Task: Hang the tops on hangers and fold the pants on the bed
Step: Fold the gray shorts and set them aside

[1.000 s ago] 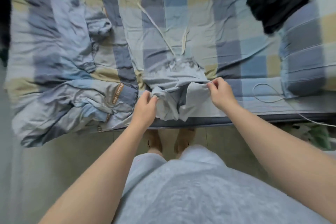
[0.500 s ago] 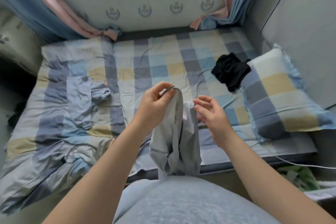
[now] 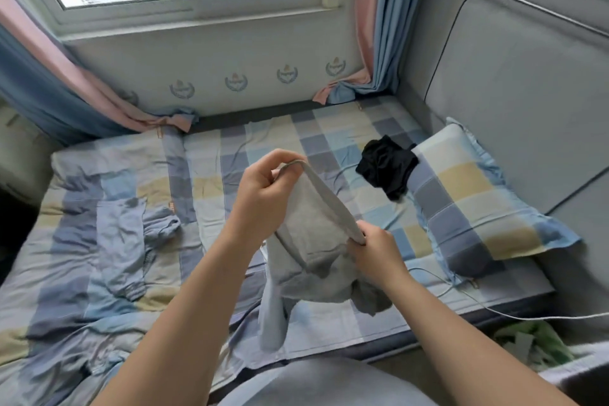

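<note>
The right hand (image 3: 375, 252) pinches the grey pants (image 3: 306, 241) at the near end of the waistband and the left hand (image 3: 263, 194) grips the far end, fingers curled. The pants hang below the fingers, above the bed (image 3: 329, 128). Beyond the right fingers a black garment (image 3: 387, 168) touches the pillow (image 3: 468, 208).

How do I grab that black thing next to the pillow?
Probably pinch the bunched top of the black clothes, coming down from above on the sheet side. It lies in a crumpled heap with no clear edge showing. Its right side rests against the pillow, so that side is blocked.
</note>
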Tool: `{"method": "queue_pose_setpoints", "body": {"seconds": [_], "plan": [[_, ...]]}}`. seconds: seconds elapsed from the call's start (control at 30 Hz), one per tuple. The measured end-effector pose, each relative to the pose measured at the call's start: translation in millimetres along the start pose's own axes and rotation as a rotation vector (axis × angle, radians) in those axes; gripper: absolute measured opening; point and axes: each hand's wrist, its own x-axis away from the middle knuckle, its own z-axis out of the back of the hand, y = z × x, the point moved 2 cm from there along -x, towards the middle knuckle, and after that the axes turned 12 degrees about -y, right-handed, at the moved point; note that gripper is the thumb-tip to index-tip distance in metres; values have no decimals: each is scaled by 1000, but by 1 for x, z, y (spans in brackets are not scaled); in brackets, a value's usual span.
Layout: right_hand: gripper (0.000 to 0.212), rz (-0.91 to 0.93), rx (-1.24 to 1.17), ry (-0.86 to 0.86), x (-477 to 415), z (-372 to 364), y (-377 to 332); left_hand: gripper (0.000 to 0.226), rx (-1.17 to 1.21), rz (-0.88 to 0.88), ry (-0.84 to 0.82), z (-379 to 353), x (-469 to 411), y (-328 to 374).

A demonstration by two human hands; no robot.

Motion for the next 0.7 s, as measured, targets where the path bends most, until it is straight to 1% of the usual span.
{"method": "queue_pose_setpoints", "body": {"seconds": [0.1, 0.17, 0.3, 0.37, 0.43, 0.5, 0.57, 0.6, 0.63, 0.7], "plan": [[21, -126, 105, 26, -1, 8, 26, 24, 16, 37, 149, 14, -2, -9], [18, -166, 109, 54, -2, 18, 33, 22, 3, 62, 211, 19, -6, -17], [18, -161, -89, 127, -7, 36, 26, 19, -19, 162, 331, 21, -9, -38], [17, -132, -160, 156, -10, 45, 18, 18, 27, 235, 337, 21, -12, -49], [24, -91, -283, 135, -10, 53, 5, 21, 112, 276, 285, 18, -13, -54], [26, -57, -493, 73, -10, 58, -10, 31, 109, 259, 181, 10, -13, -55], [20, -35, -625, 23, -9, 62, -26, 32, 58, 206, 27, -3, -12, -54], [16, -24, -647, 11, -9, 64, -32, 28, 38, 180, -67, -11, -11, -54], [15, -12, -657, 0, -7, 65, -38, 32, 0, 160, -170, -20, -9, -55], [17, 14, -697, -26, -4, 67, -49, 61, -91, 121, -367, -40, -4, -57]]}}
